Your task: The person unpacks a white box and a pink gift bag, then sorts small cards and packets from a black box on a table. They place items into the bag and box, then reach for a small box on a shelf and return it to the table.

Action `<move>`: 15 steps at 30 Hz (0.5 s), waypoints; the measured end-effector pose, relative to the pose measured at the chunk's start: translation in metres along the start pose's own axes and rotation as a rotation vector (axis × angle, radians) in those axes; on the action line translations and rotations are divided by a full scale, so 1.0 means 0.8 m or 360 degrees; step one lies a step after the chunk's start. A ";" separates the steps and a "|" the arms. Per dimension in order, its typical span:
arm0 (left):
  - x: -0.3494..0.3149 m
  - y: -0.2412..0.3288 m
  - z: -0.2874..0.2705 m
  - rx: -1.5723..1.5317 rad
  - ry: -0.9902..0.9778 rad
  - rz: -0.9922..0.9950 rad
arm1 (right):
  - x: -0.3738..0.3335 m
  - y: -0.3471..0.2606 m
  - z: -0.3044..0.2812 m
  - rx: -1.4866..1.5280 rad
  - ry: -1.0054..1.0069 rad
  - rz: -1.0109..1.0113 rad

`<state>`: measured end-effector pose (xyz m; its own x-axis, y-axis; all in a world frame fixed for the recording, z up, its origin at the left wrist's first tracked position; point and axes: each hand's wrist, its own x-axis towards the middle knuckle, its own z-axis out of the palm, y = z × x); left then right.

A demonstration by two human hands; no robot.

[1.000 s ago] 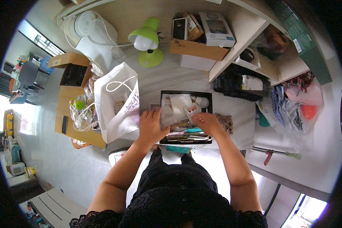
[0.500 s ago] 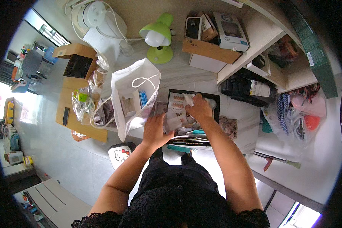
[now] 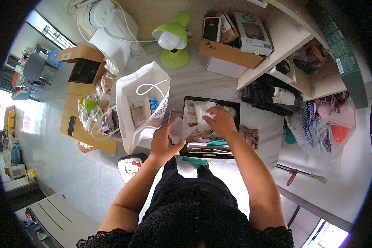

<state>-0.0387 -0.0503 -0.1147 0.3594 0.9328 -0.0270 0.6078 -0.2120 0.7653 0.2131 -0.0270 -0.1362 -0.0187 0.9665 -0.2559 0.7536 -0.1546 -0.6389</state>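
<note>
A crumpled white wrapper (image 3: 205, 110) is pinched by the right hand (image 3: 221, 121) over the far part of an open black tray (image 3: 235, 124), whose long axis runs left to right before the person. A clear packet (image 3: 178, 129) is gripped by the left hand (image 3: 164, 143) at the tray's left edge, nearer a white paper bag (image 3: 140, 89) holding small boxes. Pens and cards are seen in the tray.

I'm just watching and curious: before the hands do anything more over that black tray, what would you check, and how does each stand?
1. Left hand grips the clear plastic packet: ok.
2. Right hand rests on the white bag in the black tray: ok.
3. Tray sits fully on the table: cannot tell.
4. White shopping bag stands open beside the tray: ok.
5. Packet's contents: cannot tell.
</note>
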 end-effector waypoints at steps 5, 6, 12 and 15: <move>-0.009 -0.018 -0.001 0.0023 0.0143 0.0026 | -0.078 -0.037 0.004 -0.0184 -0.0467 -0.0568; -0.011 -0.021 -0.002 -0.0005 0.0143 0.0002 | -0.094 -0.041 0.009 -0.0335 -0.0486 -0.0618; -0.010 -0.016 -0.008 0.0066 0.0035 -0.0081 | -0.136 -0.030 0.035 -0.0584 -0.0238 -0.0734; 0.014 0.005 0.000 0.0284 0.0173 0.0474 | -0.139 -0.028 0.045 -0.0601 -0.0076 -0.0746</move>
<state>-0.0322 -0.0406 -0.1118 0.4678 0.8459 0.2562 0.6052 -0.5179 0.6046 0.1748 -0.1387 -0.1193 -0.4280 0.9025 -0.0475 0.8391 0.3773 -0.3920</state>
